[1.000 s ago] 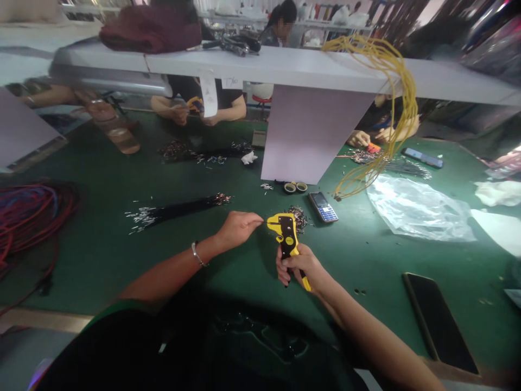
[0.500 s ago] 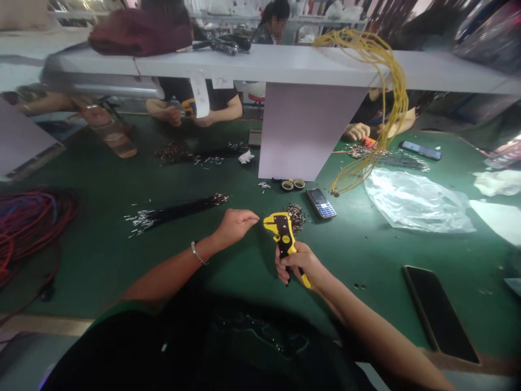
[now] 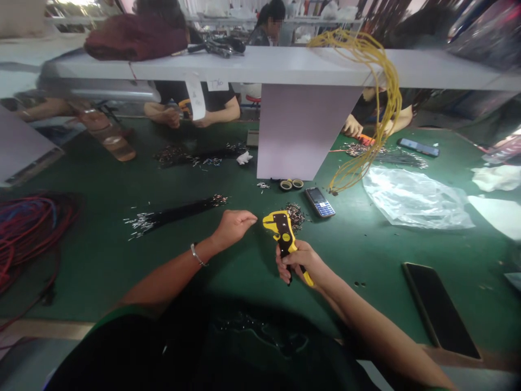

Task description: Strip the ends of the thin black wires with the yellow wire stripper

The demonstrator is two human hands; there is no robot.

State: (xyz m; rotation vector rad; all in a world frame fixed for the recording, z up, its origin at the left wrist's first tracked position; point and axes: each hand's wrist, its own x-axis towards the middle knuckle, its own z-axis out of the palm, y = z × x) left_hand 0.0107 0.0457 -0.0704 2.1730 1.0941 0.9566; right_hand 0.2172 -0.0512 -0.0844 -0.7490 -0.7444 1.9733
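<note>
In my right hand (image 3: pixel 299 260) is a yellow and black wire stripper (image 3: pixel 285 234), gripped by its handles with the jaws pointing left. My left hand (image 3: pixel 235 225) is closed in a pinch just left of those jaws; whatever sits between its fingertips is too small to make out. Behind the tool lies a small pile of short wire bits (image 3: pixel 295 216). A bundle of black wires (image 3: pixel 179 213) with bare, shiny ends rests on the green table (image 3: pixel 345 309), left of and beyond my left hand.
A keypad phone (image 3: pixel 320 202) and tape rolls (image 3: pixel 291 185) lie beyond the pile. At right are a smartphone (image 3: pixel 439 309) and a clear plastic bag (image 3: pixel 415 198). Yellow wires (image 3: pixel 393 103) hang from the shelf (image 3: pixel 244 65). Red cables (image 3: pixel 32 233) lie left. Co-workers sit opposite.
The view has shifted very slightly. Both my hands and the wire stripper keep nearly the same position; a co-worker's hand at the far right has moved a little.
</note>
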